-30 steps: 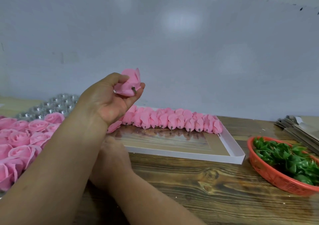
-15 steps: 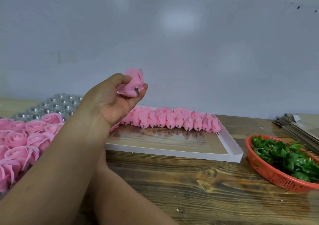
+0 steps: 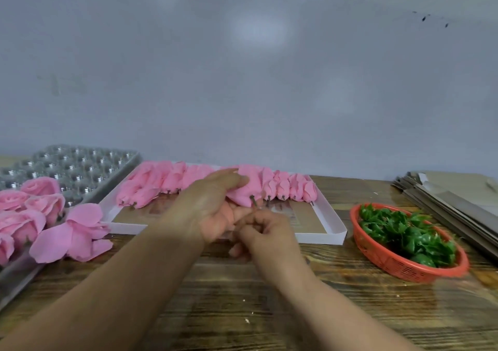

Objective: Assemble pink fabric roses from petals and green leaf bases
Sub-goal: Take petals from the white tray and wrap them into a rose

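My left hand [image 3: 213, 210] holds a pink rose bud [image 3: 246, 189] over the white tray [image 3: 327, 216], its stem pointing down toward my right hand [image 3: 265, 233], whose curled fingers pinch something too small to tell. More buds [image 3: 167, 182] line the tray's far edge. Bare desk [image 3: 269, 307] lies open below my crossed forearms; the red basket of green leaf bases [image 3: 404, 232] sits right, finished roses [image 3: 32, 205] left.

Pink roses [image 3: 29, 210], pink buds [image 3: 277, 186], white tray [image 3: 331, 232], green leaves [image 3: 404, 232], red meshed basket [image 3: 398, 267], brown grained table [image 3: 269, 310], silvery dimpled mould [image 3: 80, 167].
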A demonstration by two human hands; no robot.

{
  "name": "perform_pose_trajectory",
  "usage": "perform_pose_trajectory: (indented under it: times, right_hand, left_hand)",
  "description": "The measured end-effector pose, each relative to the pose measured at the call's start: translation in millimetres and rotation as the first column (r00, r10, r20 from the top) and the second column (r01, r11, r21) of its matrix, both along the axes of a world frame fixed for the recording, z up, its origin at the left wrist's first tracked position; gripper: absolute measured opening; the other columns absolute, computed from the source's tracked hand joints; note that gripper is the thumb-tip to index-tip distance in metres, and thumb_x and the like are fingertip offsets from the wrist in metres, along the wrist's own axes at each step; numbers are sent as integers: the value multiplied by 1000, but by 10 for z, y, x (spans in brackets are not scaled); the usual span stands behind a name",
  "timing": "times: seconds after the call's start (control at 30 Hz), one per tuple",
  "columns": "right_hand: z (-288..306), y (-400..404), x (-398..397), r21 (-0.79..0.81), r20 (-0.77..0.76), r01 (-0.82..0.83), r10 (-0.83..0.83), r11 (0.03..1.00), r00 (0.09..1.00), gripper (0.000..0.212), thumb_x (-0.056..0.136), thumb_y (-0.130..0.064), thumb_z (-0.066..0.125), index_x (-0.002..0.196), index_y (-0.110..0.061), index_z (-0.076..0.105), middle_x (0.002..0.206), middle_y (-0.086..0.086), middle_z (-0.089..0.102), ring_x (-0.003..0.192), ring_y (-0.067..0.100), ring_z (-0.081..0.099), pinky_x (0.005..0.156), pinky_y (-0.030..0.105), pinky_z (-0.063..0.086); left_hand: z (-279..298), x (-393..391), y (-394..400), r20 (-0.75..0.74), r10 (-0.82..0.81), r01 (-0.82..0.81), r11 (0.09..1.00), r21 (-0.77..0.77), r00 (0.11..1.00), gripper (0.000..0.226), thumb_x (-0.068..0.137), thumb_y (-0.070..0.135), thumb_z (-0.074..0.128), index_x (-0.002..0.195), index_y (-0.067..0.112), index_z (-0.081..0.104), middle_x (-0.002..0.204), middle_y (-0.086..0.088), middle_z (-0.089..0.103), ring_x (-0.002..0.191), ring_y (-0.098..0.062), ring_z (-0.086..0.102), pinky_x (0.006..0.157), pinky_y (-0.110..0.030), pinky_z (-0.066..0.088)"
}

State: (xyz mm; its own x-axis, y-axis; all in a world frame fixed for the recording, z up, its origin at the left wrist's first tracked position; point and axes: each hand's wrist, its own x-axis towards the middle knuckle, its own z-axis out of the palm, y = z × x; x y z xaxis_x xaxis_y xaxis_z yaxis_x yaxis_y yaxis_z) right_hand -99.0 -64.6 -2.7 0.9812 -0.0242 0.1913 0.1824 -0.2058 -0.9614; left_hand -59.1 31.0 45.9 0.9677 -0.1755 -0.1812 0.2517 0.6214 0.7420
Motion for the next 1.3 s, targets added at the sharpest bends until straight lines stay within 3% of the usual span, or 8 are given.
perform_pose_trajectory:
  times: [0.2,0.43,0.57,0.83,0.97,1.07,1.23,1.3]
  right_hand:
    - [95,-571,-202,-117,456,274,-193,955,869,18,76,-4,73,83,-18,65,75,6,65,66,15,59,60,19,49]
    - [-110,-585,-132,-277,537,323,-133,905,833,13,75,-9,76,85,-9,68,75,-1,64,67,14,58,64,33,50]
    - [-125,-591,-157,-321,584,367,-122,873,802,19,72,-18,71,88,-9,70,75,-3,65,66,8,57,64,28,49]
    - [-106,-691,-177,-337,556,415,-177,845,812,26,67,-5,80,82,-22,67,68,-10,60,61,8,56,56,19,46]
    - [-94,-732,-166,-219,323,270,-191,938,927,26,69,0,78,73,-23,67,65,2,64,61,7,58,58,25,51]
    - [-14,-785,-176,-98,141,73,-59,992,988,23,70,5,76,76,-17,72,63,5,65,57,10,57,57,22,50]
    - [90,-879,-197,-218,205,71,-26,973,978,31,67,1,79,78,-28,71,73,-19,66,60,-4,54,58,8,42]
    - [95,-884,-206,-287,257,89,-13,954,966,31,67,-4,81,81,-29,70,78,-10,67,66,0,56,61,10,43]
  left_hand:
    - [-268,-27,-176,-84,-55,55,998,-10,995,21,88,-9,54,104,3,53,103,-26,62,84,-38,66,47,-41,57]
    - [-417,-88,-238,-78,-165,167,986,17,983,28,92,-1,52,119,-8,54,104,-30,65,67,-35,71,51,-36,57]
    - [-530,-55,-206,-115,-165,185,963,197,980,32,88,8,62,120,4,56,105,-21,70,75,-26,72,67,-39,58]
    - [-610,-76,-258,-181,-126,171,950,262,975,19,87,9,65,105,3,63,86,-13,72,63,-15,63,46,-22,48]
    - [-637,-87,-263,-230,-156,203,959,199,961,21,88,5,63,108,-3,62,96,-21,72,78,-25,66,61,-30,55]
    - [-624,-75,-240,-231,-178,222,959,177,957,19,92,5,57,109,-3,62,94,-23,72,79,-28,70,56,-31,57]
    - [-608,-79,-233,-242,-225,269,949,165,944,18,93,4,54,105,-6,63,88,-23,73,68,-28,71,49,-30,56]
    - [-628,-85,-249,-249,-246,294,939,178,937,21,93,6,54,108,-6,62,93,-24,72,72,-29,71,52,-32,57]
